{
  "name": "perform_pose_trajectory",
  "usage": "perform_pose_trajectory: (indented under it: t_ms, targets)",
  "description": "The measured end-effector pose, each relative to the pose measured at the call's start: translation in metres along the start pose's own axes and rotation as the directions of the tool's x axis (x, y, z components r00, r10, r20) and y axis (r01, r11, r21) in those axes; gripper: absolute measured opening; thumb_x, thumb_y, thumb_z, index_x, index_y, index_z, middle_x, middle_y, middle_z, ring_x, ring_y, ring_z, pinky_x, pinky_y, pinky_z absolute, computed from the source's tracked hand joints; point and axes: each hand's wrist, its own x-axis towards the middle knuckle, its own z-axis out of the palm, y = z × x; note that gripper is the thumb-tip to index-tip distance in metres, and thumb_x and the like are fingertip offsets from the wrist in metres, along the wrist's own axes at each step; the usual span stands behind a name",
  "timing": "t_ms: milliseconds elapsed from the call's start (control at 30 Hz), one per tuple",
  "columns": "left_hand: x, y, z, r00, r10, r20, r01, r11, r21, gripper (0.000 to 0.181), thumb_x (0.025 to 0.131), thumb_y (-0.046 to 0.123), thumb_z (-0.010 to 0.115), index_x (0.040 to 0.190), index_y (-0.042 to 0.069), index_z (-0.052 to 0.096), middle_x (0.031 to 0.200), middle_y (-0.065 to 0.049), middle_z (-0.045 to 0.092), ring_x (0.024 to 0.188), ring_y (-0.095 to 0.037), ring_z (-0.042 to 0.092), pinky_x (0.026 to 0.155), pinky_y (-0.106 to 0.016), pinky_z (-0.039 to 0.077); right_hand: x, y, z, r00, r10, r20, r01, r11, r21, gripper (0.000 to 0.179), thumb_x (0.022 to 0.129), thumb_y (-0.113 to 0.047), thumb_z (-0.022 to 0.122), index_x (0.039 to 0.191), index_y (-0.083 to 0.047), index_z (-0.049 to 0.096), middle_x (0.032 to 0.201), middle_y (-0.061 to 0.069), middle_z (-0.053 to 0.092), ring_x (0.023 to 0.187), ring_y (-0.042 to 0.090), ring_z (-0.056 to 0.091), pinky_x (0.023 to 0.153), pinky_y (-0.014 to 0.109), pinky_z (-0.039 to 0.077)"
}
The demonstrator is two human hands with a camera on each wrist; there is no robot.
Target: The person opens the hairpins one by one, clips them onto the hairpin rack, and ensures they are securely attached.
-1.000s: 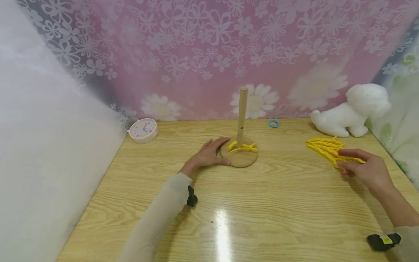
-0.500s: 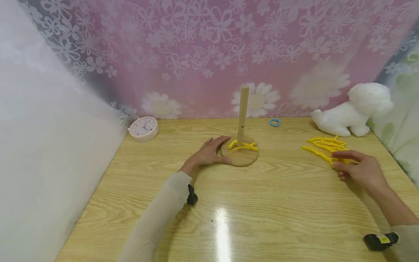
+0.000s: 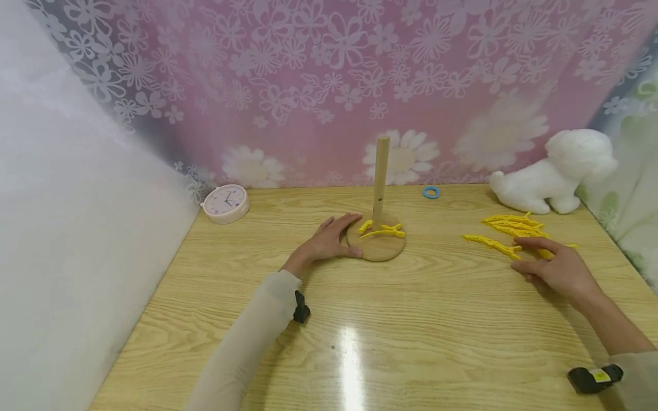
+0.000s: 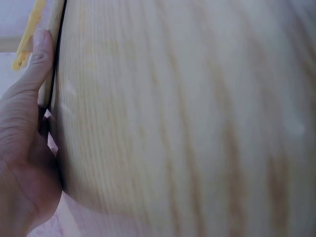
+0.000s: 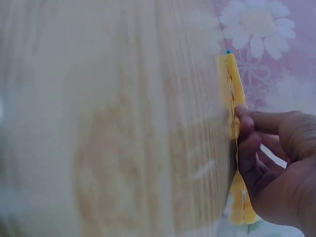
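Observation:
A wooden stand has an upright post point(image 3: 380, 177) on a round base point(image 3: 381, 251). At the foot of the post, a yellow alligator hair clip point(image 3: 380, 233) sits with its arms on either side. My left hand point(image 3: 326, 242) rests at the base's left rim, thumb and fingers spread along it; the thumb point(image 4: 42, 54) lies straight over the edge in the left wrist view. To the right, my right hand point(image 3: 560, 271) pinches the forked end of another yellow hair clip point(image 3: 485, 242), which points left close over the table. Its fingers point(image 5: 245, 123) partly cover that clip in the right wrist view.
Several more yellow hair clips point(image 3: 514, 224) lie in a pile just behind the right hand. A white plush dog point(image 3: 557, 174) sits at the back right. Along the table's back stand a blue ring point(image 3: 431, 192) and, at far left, a pink clock point(image 3: 226, 203).
My right hand has moved left, and the clip it pinches has slid away from the pile towards the stand. The left hand and the stand have stayed put.

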Motion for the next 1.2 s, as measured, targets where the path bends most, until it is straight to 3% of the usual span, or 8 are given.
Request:
perform_pose_trajectory:
  t_ms: [100,267,500,767,1067,1200]
  targets:
    - [0.0,0.0,0.0,1.0,-0.003,-0.001,0.003,1.0,0.006,0.101,0.088,0.054,0.081,0.167,0.027,0.024,0.173,0.003,0.021,0.16,-0.012,0.013,0.129,-0.035,-0.004,0.0,0.0,0.001,1.0,-0.018,0.002,0.018,0.999,-0.045,0.065,0.097,-0.036,0.076,0.147,-0.001,0.052,0.07,0.006,0.066,0.053,0.015,0.054,0.045,0.03,0.045]
    - [0.0,0.0,0.002,1.0,0.005,-0.011,-0.005,1.0,0.005,0.101,0.088,0.054,0.081,0.167,0.026,0.024,0.173,0.003,0.022,0.16,-0.013,0.012,0.129,-0.036,-0.004,0.0,-0.001,0.003,1.0,-0.009,-0.013,0.008,0.999,-0.035,0.058,0.099,-0.035,0.074,0.143,-0.003,0.053,0.066,0.007,0.061,0.052,0.017,0.053,0.045,0.031,0.047]
    - [-0.001,0.001,0.002,1.0,0.011,-0.017,-0.012,1.0,-0.023,0.101,0.087,0.053,0.082,0.167,0.026,0.026,0.173,0.002,0.022,0.16,-0.014,0.011,0.13,-0.038,-0.004,0.0,-0.003,0.008,1.0,0.01,-0.026,-0.007,0.991,0.136,0.036,0.104,-0.021,0.067,0.138,-0.022,0.056,0.07,0.008,0.063,0.055,0.019,0.057,0.048,0.033,0.053]
    - [-0.002,0.002,0.001,1.0,0.009,-0.013,-0.009,1.0,-0.011,0.1,0.088,0.052,0.081,0.167,0.026,0.025,0.173,0.002,0.022,0.16,-0.015,0.013,0.129,-0.037,-0.003,0.004,-0.01,0.014,0.998,-0.052,-0.045,0.057,0.991,0.119,0.037,0.108,-0.014,0.057,0.141,0.003,0.051,0.085,0.005,0.068,0.061,0.02,0.064,0.053,0.035,0.058]
    - [-0.003,0.005,0.0,1.0,0.018,-0.016,-0.018,1.0,-0.018,0.101,0.088,0.05,0.082,0.167,0.022,0.026,0.173,-0.002,0.022,0.16,-0.018,0.014,0.13,-0.04,-0.003,0.008,-0.027,0.019,0.982,-0.162,-0.102,0.18,0.959,0.217,0.036,0.108,-0.007,0.054,0.144,-0.003,0.053,0.116,-0.012,0.059,0.061,0.02,0.063,0.052,0.035,0.058]
    - [-0.004,0.005,0.0,1.0,0.021,-0.02,-0.022,1.0,-0.017,0.101,0.088,0.051,0.082,0.167,0.022,0.026,0.173,-0.002,0.023,0.16,-0.018,0.015,0.13,-0.04,-0.003,0.011,-0.041,0.024,0.976,-0.184,-0.116,0.207,0.949,0.237,0.039,0.108,-0.005,0.054,0.147,-0.004,0.054,0.12,-0.014,0.06,0.058,0.019,0.061,0.049,0.035,0.056]
